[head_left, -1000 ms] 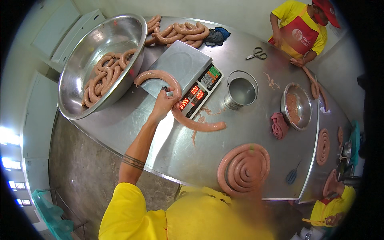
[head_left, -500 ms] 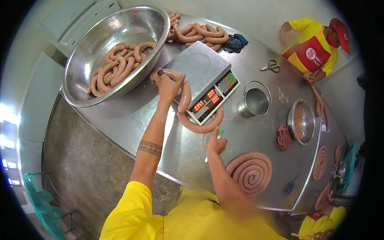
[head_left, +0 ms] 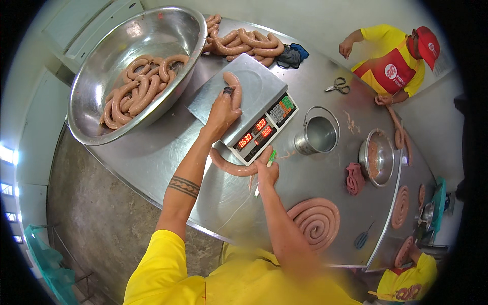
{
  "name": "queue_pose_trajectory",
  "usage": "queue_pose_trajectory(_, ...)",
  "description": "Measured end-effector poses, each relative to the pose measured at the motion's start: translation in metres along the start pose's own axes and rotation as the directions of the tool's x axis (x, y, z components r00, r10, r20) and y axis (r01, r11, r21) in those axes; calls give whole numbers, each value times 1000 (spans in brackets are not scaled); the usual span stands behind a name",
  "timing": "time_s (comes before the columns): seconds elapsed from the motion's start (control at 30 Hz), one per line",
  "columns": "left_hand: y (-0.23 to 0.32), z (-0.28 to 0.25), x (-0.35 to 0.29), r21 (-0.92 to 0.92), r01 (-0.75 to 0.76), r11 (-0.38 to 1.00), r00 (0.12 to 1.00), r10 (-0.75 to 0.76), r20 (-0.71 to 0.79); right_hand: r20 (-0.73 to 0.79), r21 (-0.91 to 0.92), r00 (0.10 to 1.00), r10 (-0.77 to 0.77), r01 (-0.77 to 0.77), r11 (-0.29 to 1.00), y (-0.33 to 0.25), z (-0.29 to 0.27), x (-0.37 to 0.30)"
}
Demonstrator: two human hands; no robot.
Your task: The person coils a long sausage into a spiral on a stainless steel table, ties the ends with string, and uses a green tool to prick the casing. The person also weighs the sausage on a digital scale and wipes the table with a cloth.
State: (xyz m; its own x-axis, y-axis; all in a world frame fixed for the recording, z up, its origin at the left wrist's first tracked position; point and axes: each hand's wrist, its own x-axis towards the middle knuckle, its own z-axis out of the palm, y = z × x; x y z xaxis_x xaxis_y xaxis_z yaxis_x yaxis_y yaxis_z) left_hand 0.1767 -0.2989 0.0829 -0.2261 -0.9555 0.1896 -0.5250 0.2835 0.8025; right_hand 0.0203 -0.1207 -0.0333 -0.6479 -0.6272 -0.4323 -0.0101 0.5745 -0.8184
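Note:
My left hand (head_left: 222,116) closes round a plump sausage (head_left: 234,84) and rests it on the steel plate of a weighing scale (head_left: 241,101) with a lit red display. A second curved sausage (head_left: 231,169) lies on the table along the scale's near corner. My right hand (head_left: 267,174) is at that sausage's right end, fingers closed on a slim green-and-white tool (head_left: 273,156) whose exact kind I cannot make out. Whether the fingers also grip the sausage is unclear. Near my right forearm sits a flat coil of sausage (head_left: 316,223).
A big steel bowl (head_left: 84,119) holds several sausages; more sausages (head_left: 249,43) are heaped behind the scale. Right of it stand a small metal bucket (head_left: 317,133), scissors (head_left: 338,85), a pink cloth (head_left: 355,178) and a mince bowl (head_left: 378,157). A co-worker (head_left: 389,68) handles sausage across the table.
My left hand has moved from beside the scale onto its plate, bringing the sausage. My right hand has come up to the other sausage's end. The scale's display has changed.

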Motion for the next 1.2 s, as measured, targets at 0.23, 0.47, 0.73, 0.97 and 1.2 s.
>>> queue_pose_trajectory(0.23,-6,-23,1,-157,122,980,988,-104,117,270,124,920,282,-324,938,-52,-36,-53)
queue_pose_trajectory(0.47,37,-106,21,-222,409,885,899,-349,267,551,-48,786,-279,364,930,-166,-71,-79)
queue_pose_trajectory(0.73,9,-58,67,90,-137,986,963,112,246,742,114,663,-98,19,993,-259,17,63)
queue_pose_trajectory(0.97,-15,-24,101,264,-101,959,905,-22,425,618,156,745,-251,196,968,-258,31,105)
queue_pose_trajectory(1.2,-27,-64,114,153,-166,974,931,104,351,720,311,640,-270,50,949,-195,-200,32)
